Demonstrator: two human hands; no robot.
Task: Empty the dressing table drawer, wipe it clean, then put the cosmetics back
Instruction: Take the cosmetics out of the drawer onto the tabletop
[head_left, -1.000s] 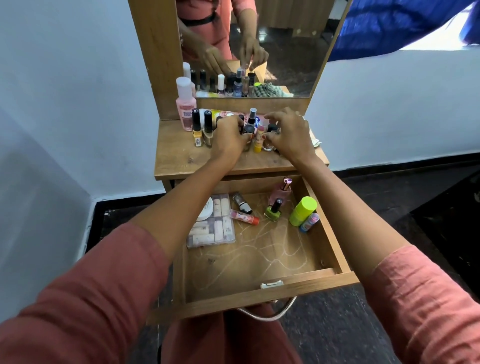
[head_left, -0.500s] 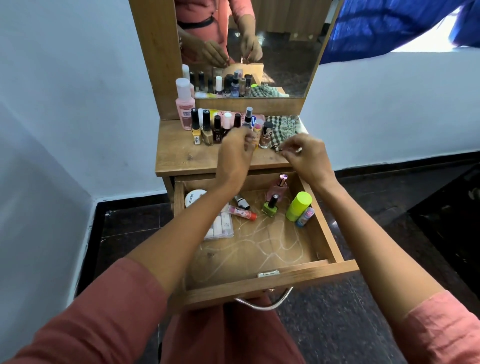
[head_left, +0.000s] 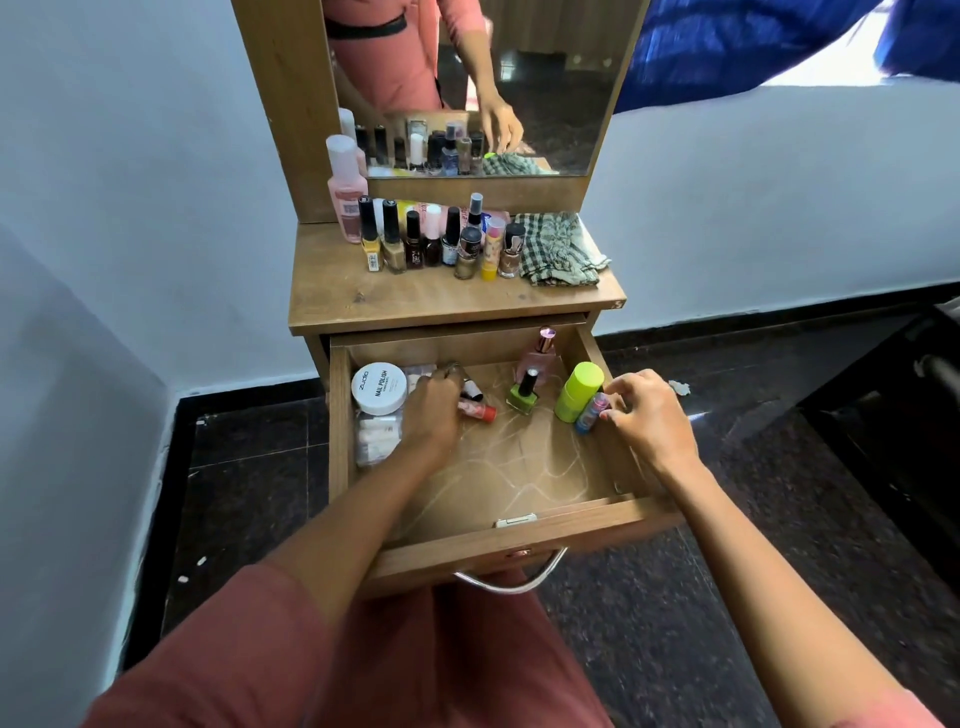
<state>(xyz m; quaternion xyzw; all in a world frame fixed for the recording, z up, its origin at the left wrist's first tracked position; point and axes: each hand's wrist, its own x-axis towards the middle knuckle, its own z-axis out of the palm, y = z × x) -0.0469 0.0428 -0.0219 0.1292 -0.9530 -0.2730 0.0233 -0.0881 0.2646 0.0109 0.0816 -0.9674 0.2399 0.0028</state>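
The wooden drawer (head_left: 519, 540) is pulled out, its floor streaked with white marks. My left hand (head_left: 431, 415) is inside at the left, fingers curled round a small silver-and-black tube (head_left: 469, 388). A red lip tube (head_left: 480, 412) pokes out from under that hand. My right hand (head_left: 647, 421) is at the drawer's right wall and pinches a small blue-pink tube (head_left: 589, 414) leaning on a lime green container (head_left: 577, 391). A green nail polish bottle (head_left: 522, 396), a pink perfume bottle (head_left: 537, 356), a white round tub (head_left: 379, 387) and a clear pouch (head_left: 375, 441) also lie in the drawer.
On the dressing table top (head_left: 415, 301), several nail polish bottles (head_left: 441, 241) stand in a row with a tall pink bottle (head_left: 344, 200) at the left. A checked cloth (head_left: 561, 249) lies at the right. The mirror (head_left: 483, 78) rises behind. White walls flank the table above a dark floor.
Both hands left the bottles on the table top and came down into the drawer. The left now curls over the small tube, and the right has reached the blue-pink tube.
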